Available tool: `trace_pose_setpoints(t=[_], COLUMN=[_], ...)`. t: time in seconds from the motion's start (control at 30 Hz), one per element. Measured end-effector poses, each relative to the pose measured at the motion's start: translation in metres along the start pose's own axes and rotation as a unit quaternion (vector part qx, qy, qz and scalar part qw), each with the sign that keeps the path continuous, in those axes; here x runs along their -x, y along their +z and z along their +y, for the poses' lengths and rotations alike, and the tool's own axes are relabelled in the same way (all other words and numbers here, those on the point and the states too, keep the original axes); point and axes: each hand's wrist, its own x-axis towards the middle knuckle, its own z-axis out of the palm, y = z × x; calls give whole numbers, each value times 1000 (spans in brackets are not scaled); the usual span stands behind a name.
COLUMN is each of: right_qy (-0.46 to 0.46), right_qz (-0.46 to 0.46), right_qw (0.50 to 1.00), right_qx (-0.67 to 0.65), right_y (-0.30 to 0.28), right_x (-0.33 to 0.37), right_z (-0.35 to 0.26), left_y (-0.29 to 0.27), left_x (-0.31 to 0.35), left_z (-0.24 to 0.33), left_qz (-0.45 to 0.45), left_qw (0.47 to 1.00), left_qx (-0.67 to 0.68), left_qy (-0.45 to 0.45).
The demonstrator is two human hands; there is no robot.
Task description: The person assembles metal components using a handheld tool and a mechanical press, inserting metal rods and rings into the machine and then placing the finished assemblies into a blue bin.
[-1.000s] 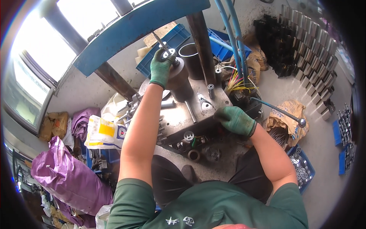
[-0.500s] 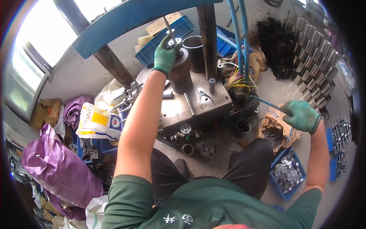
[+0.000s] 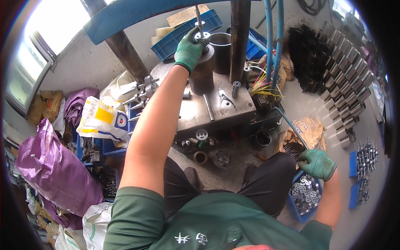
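Note:
My left hand (image 3: 191, 52), in a green glove, reaches over the press table (image 3: 187, 118). Its fingers curl round a small metal disc with holes (image 3: 203, 36) above a thick steel cylinder (image 3: 201, 77). A slim shaft (image 3: 198, 16) stands upright through the disc, below the blue crossbeam (image 3: 137, 21). Glove and disc hide the lower end of the shaft. At the right, my gloved right hand (image 3: 318, 163) is closed round the end of a long blue lever (image 3: 291, 125), which slopes down toward me from the machine's side.
On the table lie pliers (image 3: 226, 99), a metal rod (image 3: 208, 107) and a small upright sleeve (image 3: 236, 88). A blue crate of perforated discs (image 3: 306, 193) stands below my right hand. Stacked steel tubes (image 3: 346, 83) rise at far right; a purple sack (image 3: 58, 171) lies left.
My right hand has pulled the lever down and nearer to me. My left hand stays at the disc; the whole view has shifted slightly.

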Motion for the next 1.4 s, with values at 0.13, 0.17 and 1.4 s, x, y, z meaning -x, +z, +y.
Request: trace_pose_setpoints(t=[0.13, 0.17, 1.4], right_qy=[-94, -127, 61], right_qz=[31, 36, 115], right_qw=[994, 988, 990], right_qx=[54, 82, -53], right_y=[5, 1, -23], right_x=[4, 4, -7], right_z=[11, 10, 6], left_y=[5, 5, -2], left_x=[-2, -1, 8], left_z=[0, 0, 20], left_qz=[1, 1, -9], left_qw=[1000, 999, 997], left_qx=[6, 23, 77], left_qy=[-21, -29, -24])
